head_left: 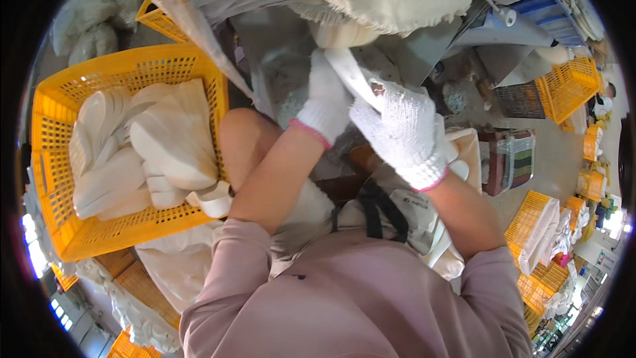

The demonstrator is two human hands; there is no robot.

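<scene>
A white spoon (356,77) with a rounded bowl and a long handle is held up in front of me. Its bowl meets the frayed lower edge of a cream cloth buffing wheel (404,3). My left hand (327,93), in a white knitted glove, is closed around the spoon near the bowl; its fingertips are partly hidden. My right hand (399,126), in a matching glove with a dark worn patch at a fingertip, grips the handle end. On the left, a yellow plastic basket (63,238) holds several smooth white pieces (173,136), apparently spoons.
Clear plastic sheeting (199,33) hangs over the wheel and down its left side. A light cloth bag or sack with white pieces (457,172) sits by my right thigh. Yellow crates (530,225) and a striped bundle (520,162) stand on the floor (553,146) at the right.
</scene>
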